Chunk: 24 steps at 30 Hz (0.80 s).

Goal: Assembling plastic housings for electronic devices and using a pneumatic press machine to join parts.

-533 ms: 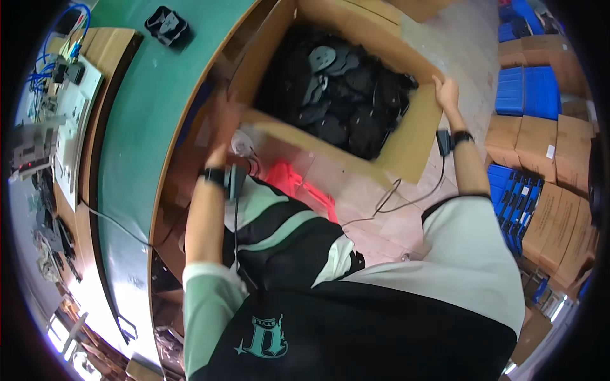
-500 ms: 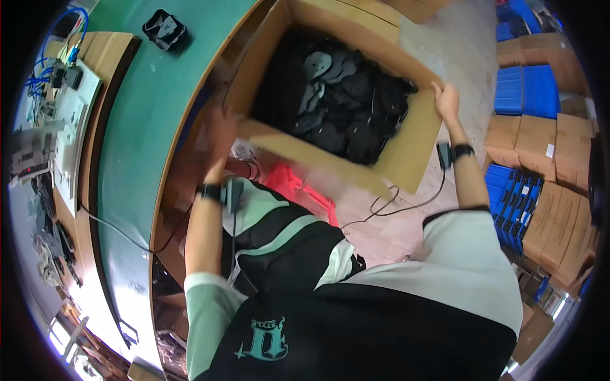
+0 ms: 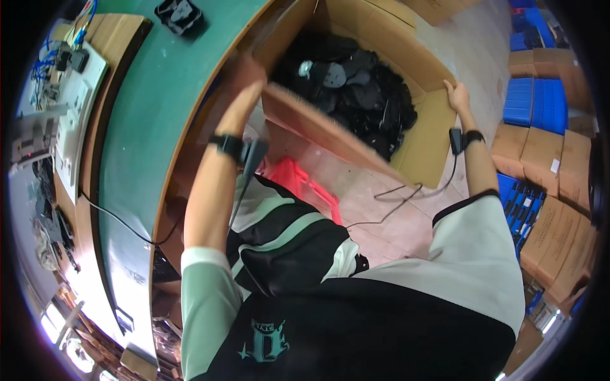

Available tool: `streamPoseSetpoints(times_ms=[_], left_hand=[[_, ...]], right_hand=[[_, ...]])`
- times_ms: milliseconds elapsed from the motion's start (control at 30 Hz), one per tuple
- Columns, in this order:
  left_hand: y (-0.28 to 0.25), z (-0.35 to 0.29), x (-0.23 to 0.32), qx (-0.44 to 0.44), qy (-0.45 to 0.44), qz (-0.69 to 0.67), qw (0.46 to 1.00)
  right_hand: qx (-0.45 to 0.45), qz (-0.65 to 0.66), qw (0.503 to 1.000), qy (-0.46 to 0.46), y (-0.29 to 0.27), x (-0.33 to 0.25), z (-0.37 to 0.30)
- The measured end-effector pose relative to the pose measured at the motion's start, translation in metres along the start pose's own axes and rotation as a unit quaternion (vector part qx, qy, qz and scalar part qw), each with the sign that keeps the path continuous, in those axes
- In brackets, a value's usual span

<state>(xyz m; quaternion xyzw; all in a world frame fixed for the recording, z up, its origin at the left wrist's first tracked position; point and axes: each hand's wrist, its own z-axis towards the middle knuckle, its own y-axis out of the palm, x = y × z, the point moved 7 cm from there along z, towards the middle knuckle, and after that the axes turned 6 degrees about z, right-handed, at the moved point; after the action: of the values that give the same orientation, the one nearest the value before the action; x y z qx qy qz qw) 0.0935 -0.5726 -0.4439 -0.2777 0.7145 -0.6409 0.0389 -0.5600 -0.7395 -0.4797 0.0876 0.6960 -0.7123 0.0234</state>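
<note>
A large open cardboard box (image 3: 430,143) stands ahead of me, beside the green table. Inside lies a heap of black parts (image 3: 365,94), with a few greyer rounded pieces on top; their kind I cannot make out. My right hand (image 3: 458,100) is closed over the box's right edge. At the box's near left corner is my left hand (image 3: 246,75), in shadow and smeared by motion, so its fingers do not show clearly. The near wall of the box leans and looks blurred too.
Along the left runs a green table (image 3: 143,120) with a black tray-like part (image 3: 179,16) on it. Bright red material (image 3: 289,178) lies on the floor below the box. Stacked cartons (image 3: 551,228) and blue crates (image 3: 535,101) line the right. Cables (image 3: 400,197) trail from my wrists.
The box has shifted right and slightly farther away, its near wall now tilted differently. My left hand has moved up and right; my right hand moved a little right with the box edge.
</note>
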Motion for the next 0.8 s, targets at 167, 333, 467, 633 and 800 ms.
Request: streamPoseSetpoints(times_ms=[167,333,467,633,800], left_hand=[[-0.025,0.028,0.075,0.109,0.069,-0.13,0.983],[0.029,-0.045,-0.059,0.12,0.055,-0.129,0.983],[0.02,-0.109,-0.106,0.047,0.005,-0.09,0.995],[-0.003,-0.146,-0.104,0.033,0.013,-0.072,0.997],[0.004,-0.083,-0.036,-0.035,-0.014,-0.016,0.999]], right_hand=[[-0.057,-0.118,0.984,0.119,-0.037,0.048,0.054],[-0.001,-0.041,0.998,0.052,-0.007,-0.024,-0.037],[0.057,0.056,0.996,-0.044,-0.059,-0.078,-0.144],[0.068,0.065,0.995,-0.042,-0.075,-0.097,-0.166],[0.053,-0.022,0.998,-0.02,-0.015,-0.031,-0.055]])
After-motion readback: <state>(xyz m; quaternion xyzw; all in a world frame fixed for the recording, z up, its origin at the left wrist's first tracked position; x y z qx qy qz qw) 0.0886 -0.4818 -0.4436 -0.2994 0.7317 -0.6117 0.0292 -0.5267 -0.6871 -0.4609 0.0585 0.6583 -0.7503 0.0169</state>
